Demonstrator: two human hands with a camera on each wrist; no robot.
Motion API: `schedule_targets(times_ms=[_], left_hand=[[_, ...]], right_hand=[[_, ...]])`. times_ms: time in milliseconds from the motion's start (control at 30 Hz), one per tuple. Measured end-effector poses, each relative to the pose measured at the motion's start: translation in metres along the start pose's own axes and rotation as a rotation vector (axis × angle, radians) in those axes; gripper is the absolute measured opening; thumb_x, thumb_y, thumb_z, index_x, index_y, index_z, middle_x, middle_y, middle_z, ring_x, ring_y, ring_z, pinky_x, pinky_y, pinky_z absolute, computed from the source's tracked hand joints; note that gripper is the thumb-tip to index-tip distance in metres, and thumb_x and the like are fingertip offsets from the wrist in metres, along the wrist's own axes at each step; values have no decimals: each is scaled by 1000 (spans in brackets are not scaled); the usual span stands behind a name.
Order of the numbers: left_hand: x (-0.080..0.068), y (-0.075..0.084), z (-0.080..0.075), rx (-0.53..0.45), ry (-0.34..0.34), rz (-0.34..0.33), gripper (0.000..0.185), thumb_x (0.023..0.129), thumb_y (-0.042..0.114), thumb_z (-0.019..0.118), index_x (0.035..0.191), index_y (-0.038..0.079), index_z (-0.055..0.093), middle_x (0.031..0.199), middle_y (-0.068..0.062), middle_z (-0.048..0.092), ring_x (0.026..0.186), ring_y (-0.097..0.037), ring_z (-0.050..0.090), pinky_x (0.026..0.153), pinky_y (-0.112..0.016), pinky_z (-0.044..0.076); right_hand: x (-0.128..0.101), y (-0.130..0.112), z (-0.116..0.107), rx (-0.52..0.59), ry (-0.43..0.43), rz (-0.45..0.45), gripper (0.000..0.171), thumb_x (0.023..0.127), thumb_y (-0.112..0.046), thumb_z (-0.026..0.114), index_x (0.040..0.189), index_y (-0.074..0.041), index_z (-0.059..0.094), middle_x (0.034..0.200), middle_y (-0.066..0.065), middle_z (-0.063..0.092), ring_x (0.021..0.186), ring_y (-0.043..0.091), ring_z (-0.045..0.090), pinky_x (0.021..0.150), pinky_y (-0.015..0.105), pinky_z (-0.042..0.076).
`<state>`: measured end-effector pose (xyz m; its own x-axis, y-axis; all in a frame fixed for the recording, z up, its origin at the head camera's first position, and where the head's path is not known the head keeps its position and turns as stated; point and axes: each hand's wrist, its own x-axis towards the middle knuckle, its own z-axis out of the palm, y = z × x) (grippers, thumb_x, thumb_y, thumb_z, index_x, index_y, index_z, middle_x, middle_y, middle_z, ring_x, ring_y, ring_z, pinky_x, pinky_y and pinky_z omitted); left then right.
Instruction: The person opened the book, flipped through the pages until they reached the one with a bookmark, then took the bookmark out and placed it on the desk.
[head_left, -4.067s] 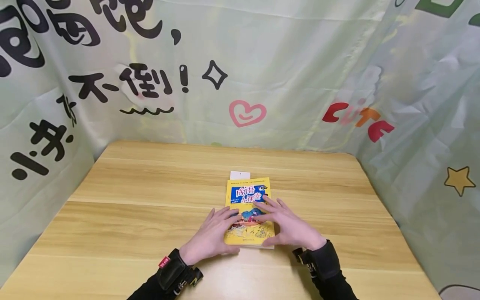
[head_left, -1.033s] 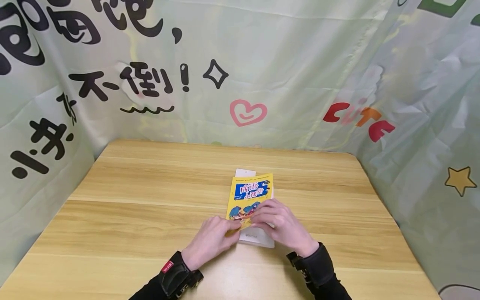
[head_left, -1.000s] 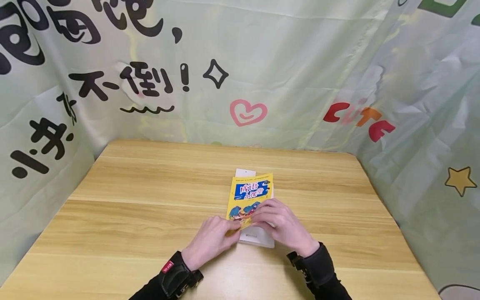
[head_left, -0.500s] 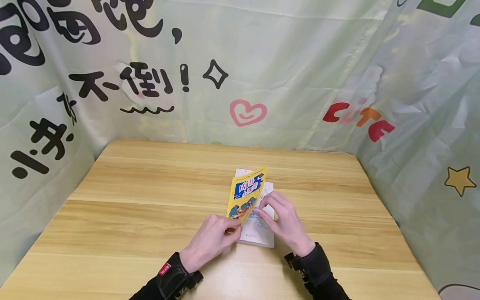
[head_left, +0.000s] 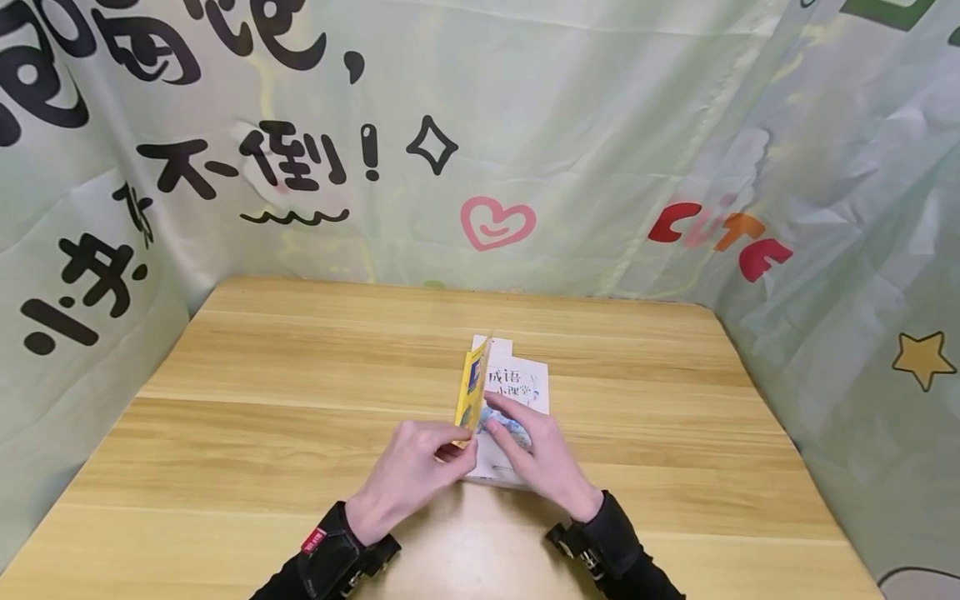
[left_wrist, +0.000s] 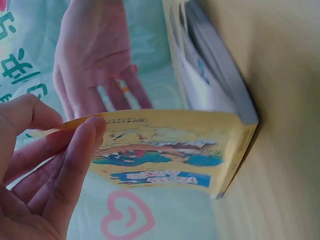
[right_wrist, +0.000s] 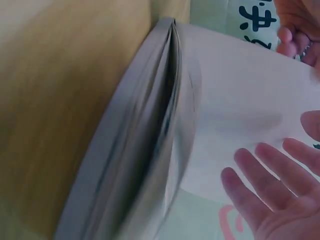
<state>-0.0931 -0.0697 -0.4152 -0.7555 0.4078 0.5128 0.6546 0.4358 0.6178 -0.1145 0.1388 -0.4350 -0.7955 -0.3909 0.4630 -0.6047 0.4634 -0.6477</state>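
From the left wrist view: we see left hand (left_wrist: 50,200) pinching yellow cover (left_wrist: 165,130), printed side showing; right wrist view gives its pale inside (right_wrist: 235,90), right hand (right_wrist: 287,210) near, fingers spread.

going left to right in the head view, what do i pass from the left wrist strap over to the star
Black left wrist strap → left hand → raised yellow book cover → right hand → black right wrist strap → "CUTE" lettering → yellow star

Wood-grain table (head_left: 300,375) | pale green cloth (head_left: 600,125) behind, printed: pink heart (head_left: 495,229), "CUTE" lettering (head_left: 738,229), yellow star (head_left: 923,361)
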Motion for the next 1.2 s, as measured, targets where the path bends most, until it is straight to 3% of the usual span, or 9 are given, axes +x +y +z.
schedule_targets(times_ms=[133, 233, 300, 433, 533, 667, 767, 967, 1200], left_hand=[[2, 0, -7, 22, 95, 27, 17, 83, 2, 73, 100, 1, 77, 93, -12, 79, 70, -9, 74, 67, -9, 57], [4, -1, -12, 109, 177, 62, 26, 82, 3, 75, 107, -1, 75, 103, -18, 78, 73, -15, 76, 68, -14, 59], [5, -1, -17, 228, 222, 95, 30, 80, 5, 77, 110, 0, 75, 109, -17, 77, 81, -20, 77, 68, -18, 60], [7, -3, -24, 487, 229, 140, 32, 77, 1, 78, 108, 4, 78, 117, -11, 76, 106, -27, 74, 93, -33, 59], [6, -6, -27, 636, 158, 120, 33, 73, -6, 77, 104, 7, 79, 116, -8, 77, 122, -28, 67, 116, -46, 43], [4, -14, -26, 718, 41, 49, 34, 72, -11, 73, 100, 7, 78, 112, -6, 78, 121, -25, 68, 120, -45, 38], [2, -21, -23, 695, -51, -4, 34, 75, -13, 68, 101, 7, 77, 114, -7, 78, 121, -25, 68, 119, -43, 40], [-1, -35, -11, 543, -237, -87, 42, 80, -17, 57, 116, -1, 72, 130, -14, 70, 129, -32, 62, 116, -45, 43], [-6, -41, 0, 513, -388, -90, 45, 89, -8, 56, 133, -3, 62, 147, -15, 58, 140, -30, 52, 120, -48, 38]], right_hand=[[-2, -5, 5, 8, -114, 59, 49, 102, -21, 59, 149, -12, 49, 144, 10, 61, 126, 26, 64, 105, 47, 53], [-2, -6, 10, -20, -190, 65, 55, 102, -25, 59, 153, -14, 42, 150, 10, 56, 133, 26, 59, 109, 48, 50], [-2, -6, 14, -52, -228, 56, 57, 102, -27, 59, 154, -13, 40, 153, 10, 52, 138, 25, 54, 112, 48, 47], [-1, -6, 21, -107, -293, 42, 59, 101, -27, 60, 154, -11, 40, 159, 10, 44, 146, 26, 45, 118, 48, 41], [-1, -5, 24, -150, -342, 52, 58, 100, -27, 60, 153, -9, 42, 160, 11, 42, 146, 28, 45, 118, 47, 41], [-2, -5, 27, -195, -421, 77, 60, 100, -29, 61, 152, -6, 43, 161, 9, 41, 145, 28, 46, 118, 45, 41], [-3, -4, 26, -213, -479, 80, 61, 99, -30, 61, 152, -4, 43, 161, 9, 41, 145, 28, 45, 119, 45, 40], [-5, 3, 18, -216, -542, 64, 63, 93, -25, 70, 146, 0, 49, 157, 17, 45, 147, 35, 41, 121, 51, 35], [-4, 11, 3, -270, -581, 106, 68, 82, -23, 83, 141, -1, 56, 157, 15, 46, 147, 34, 41, 121, 53, 34]])
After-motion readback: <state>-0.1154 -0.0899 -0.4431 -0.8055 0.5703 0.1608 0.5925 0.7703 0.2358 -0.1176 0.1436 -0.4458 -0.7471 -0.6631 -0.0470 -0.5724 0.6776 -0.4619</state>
